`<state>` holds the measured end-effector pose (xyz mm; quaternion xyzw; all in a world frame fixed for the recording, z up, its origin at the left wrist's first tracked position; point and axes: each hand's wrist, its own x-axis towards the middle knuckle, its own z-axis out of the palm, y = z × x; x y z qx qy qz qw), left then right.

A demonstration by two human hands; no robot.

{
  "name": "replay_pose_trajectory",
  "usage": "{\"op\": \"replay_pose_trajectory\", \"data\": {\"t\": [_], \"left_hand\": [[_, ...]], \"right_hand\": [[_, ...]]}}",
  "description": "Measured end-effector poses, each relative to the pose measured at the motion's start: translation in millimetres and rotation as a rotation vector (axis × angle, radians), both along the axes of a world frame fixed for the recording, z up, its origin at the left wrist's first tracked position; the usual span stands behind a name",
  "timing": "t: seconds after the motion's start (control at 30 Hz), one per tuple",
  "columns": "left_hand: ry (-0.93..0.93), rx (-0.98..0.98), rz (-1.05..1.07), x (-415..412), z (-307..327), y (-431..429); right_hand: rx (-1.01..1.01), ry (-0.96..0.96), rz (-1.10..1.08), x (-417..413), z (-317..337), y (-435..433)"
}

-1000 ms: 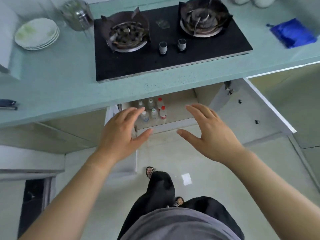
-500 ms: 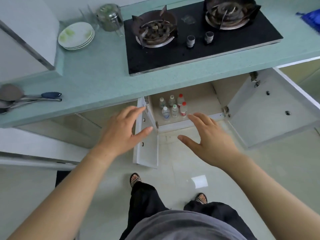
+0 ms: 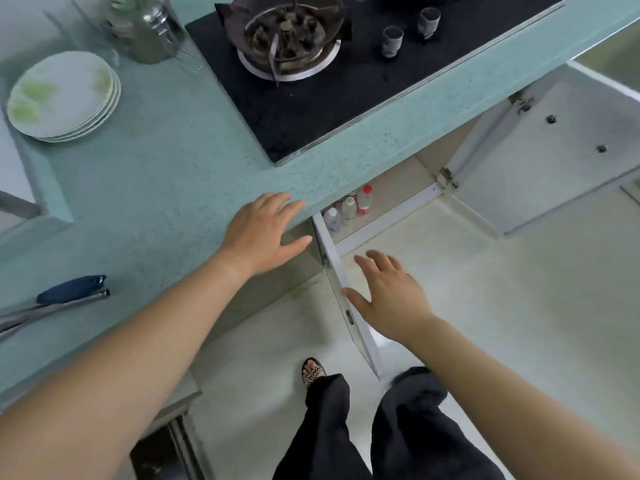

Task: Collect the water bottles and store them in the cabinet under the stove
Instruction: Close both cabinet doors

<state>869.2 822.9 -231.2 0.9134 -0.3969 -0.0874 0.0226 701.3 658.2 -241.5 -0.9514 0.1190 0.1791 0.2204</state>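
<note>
Right hand point(image 3: 391, 296) neared door point(image 3: 330, 258) | left hand point(image 3: 263, 233) over counter point(image 3: 156, 202) | fingers wide, empty | bottles point(image 3: 349, 211) beyond

1. We see a stack of white plates point(image 3: 62, 95) with green marks on the pale green countertop point(image 3: 156, 188).
2. Beyond them we make out a blurred, shiny container point(image 3: 149, 32).
3. A blue-handled utensil point(image 3: 71, 285) lies beside a metal handle point(image 3: 69, 304), near the counter's left.
4. One sandal point(image 3: 312, 371) stands on the pale floor point(image 3: 502, 323).
</note>
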Motion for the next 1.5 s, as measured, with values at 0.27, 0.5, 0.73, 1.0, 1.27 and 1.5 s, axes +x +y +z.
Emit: {"op": "replay_pose_trajectory", "data": {"t": [0.27, 0.5, 0.73, 1.0, 1.27, 1.5], "left_hand": [[-0.083, -0.055, -0.231, 58, -89, -11], [-0.017, -0.286, -0.227, 65, -96, -7], [-0.026, -0.333, -0.221, 68, -99, -9], [-0.038, -0.313, -0.208, 65, -96, -11], [-0.024, -0.264, -0.112, 58, -88, -28], [0.035, -0.279, -0.09, 65, -76, -145]], "right_hand": [[0.098, 0.068, -0.268, 30, -75, 30], [0.167, -0.03, -0.38, 23, -84, 21], [0.072, -0.117, -0.514, 16, -87, -13], [-0.112, -0.304, -0.402, -4, -96, -55], [-0.09, -0.382, -0.415, 39, -104, -124], [-0.032, -0.449, -0.223, 76, -107, -206]]}}
